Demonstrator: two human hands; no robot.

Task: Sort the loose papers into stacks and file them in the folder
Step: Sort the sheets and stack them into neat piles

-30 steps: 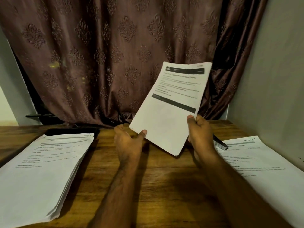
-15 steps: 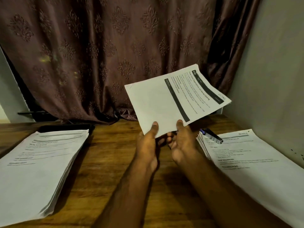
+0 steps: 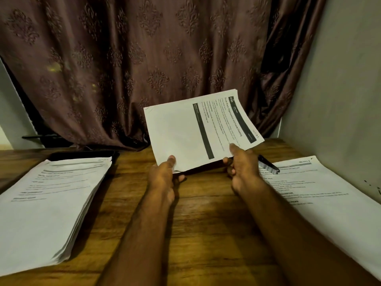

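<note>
A person holds a thin sheaf of white printed papers (image 3: 193, 133) above the middle of the brown wooden table (image 3: 206, 234), turned sideways. The left hand (image 3: 162, 178) pinches its near-left corner; the right hand (image 3: 243, 168) grips its near-right edge, thumb on top. A thick white paper stack (image 3: 47, 203) lies left, another stack (image 3: 329, 203) right, a dark pen (image 3: 268, 164) at its far corner.

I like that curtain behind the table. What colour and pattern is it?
The curtain is brownish-purple with raised leafy diamond motifs, seen in the head view.
</note>
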